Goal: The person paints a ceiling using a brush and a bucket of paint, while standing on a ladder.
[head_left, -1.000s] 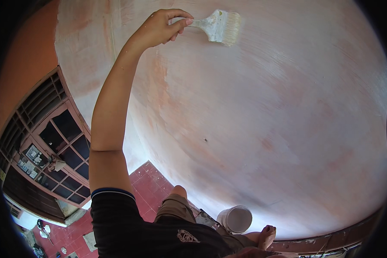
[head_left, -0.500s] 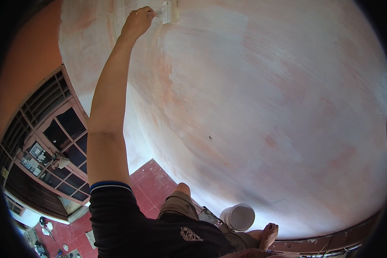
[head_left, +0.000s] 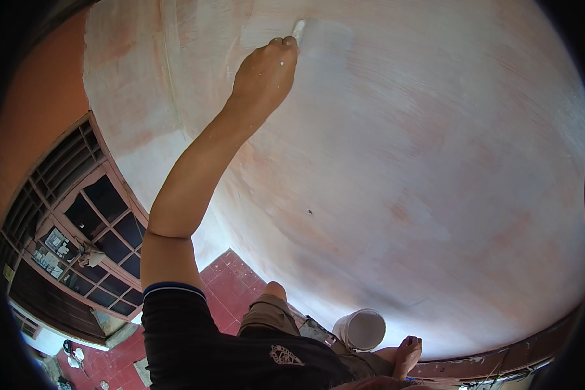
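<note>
My left hand (head_left: 266, 75), flecked with white paint, is raised high on the wall with its fingers wrapped round a paintbrush. Beyond the knuckles, only the white end of the paintbrush (head_left: 299, 29) shows, against the wall; the handle is hidden in my grip. The wall (head_left: 383, 143) carries streaky whitish paint with orange-pink patches showing through. Low on the right, beside my bare knee, is my right hand (head_left: 408, 354), its fingers curled in; what they hold, if anything, is hidden. A white bucket (head_left: 364, 330) stands between my legs and the wall, left of that hand.
Far left is a pinkish-framed door (head_left: 104, 221) with glass panes, next to an orange wall (head_left: 42, 97). Below lies a red tiled floor (head_left: 224, 286) with white spots. Assorted items (head_left: 75, 354) lie at the lower left. A brown ledge (head_left: 494, 364) runs along the lower right.
My left hand has moved right and a little down with the paintbrush, and the elbow is more bent. My right hand and the bucket have stayed in place.
</note>
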`<state>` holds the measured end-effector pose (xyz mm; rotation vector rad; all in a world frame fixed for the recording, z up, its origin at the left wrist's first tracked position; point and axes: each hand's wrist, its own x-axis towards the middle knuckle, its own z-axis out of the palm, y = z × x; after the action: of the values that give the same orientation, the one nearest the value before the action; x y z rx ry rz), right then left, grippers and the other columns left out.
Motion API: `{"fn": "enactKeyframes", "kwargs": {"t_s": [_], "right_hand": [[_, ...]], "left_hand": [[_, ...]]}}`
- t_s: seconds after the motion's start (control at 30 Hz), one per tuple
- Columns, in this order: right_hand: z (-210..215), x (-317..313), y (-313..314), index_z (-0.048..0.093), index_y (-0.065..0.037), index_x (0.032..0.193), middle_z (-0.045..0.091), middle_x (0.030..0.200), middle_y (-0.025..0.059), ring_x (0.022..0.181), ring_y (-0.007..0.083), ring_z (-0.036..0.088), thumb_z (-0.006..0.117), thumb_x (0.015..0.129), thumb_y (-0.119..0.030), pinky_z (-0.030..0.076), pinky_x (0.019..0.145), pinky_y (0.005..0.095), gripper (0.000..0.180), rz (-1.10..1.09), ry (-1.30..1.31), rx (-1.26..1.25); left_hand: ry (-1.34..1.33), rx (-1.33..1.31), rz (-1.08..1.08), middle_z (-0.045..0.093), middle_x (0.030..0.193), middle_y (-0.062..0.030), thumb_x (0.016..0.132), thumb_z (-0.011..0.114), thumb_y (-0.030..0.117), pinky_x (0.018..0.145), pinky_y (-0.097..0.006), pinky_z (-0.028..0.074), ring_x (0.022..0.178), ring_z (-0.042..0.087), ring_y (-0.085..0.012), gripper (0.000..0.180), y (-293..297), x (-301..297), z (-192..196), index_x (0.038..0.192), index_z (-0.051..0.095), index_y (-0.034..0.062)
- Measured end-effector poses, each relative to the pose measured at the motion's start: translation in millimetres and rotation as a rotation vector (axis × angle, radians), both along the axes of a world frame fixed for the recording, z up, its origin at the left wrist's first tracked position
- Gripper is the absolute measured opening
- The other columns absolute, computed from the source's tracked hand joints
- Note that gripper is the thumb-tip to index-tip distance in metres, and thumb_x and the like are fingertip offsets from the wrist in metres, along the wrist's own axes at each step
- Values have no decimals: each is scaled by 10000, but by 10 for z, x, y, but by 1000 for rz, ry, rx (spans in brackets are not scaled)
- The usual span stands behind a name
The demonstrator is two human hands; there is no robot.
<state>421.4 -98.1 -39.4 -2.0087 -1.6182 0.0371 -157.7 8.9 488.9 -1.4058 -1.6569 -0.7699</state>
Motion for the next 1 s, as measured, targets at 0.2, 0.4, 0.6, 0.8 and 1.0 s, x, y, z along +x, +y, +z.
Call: {"fn": "enactKeyframes", "kwargs": {"t_s": [0.2, 0.4, 0.6, 0.8, 1.0], "right_hand": [[-25, 21, -10, 673, 18, 826, 638, 871, 204, 804, 409, 623, 608, 897, -106, 493, 744, 506, 157, -22, -10, 11], [-47, 26, 4, 667, 24, 828, 630, 860, 207, 781, 410, 618, 608, 895, -112, 492, 727, 507, 163, -7, -12, 36], [-121, 54, 11, 651, 7, 826, 634, 887, 187, 814, 396, 626, 602, 899, -103, 488, 738, 509, 140, -16, -23, -24], [-92, 59, -15, 652, 9, 817, 626, 856, 183, 797, 394, 624, 597, 902, -99, 488, 728, 507, 148, -16, -25, 5], [-70, 17, 2, 632, 11, 789, 616, 838, 183, 756, 389, 611, 601, 898, -72, 486, 703, 505, 140, 10, -14, 28]], "left_hand": [[-63, 153, -392, 717, 916, -185, 1039, 611, 266, 689, -372, 533, 656, 634, -272, 307, -315, 25, -7, 1194, 676, 9], [-274, 11, -422, 648, 752, -72, 1015, 662, 324, 612, -306, 475, 572, 525, -132, 328, -311, -301, 82, 1191, 719, 53], [-263, -84, -228, 618, 755, -64, 991, 656, 459, 661, -351, 470, 668, 551, -151, 437, -151, -764, 272, 1143, 730, 56], [-298, -152, -205, 629, 776, -83, 985, 641, 500, 735, -372, 478, 723, 571, -199, 475, 135, -1341, 437, 1121, 727, 53], [-273, -131, 1, 705, 1035, -159, 997, 609, 484, 864, -439, 518, 960, 670, -318, 469, 90, -2098, 540, 1163, 713, 59]]}}
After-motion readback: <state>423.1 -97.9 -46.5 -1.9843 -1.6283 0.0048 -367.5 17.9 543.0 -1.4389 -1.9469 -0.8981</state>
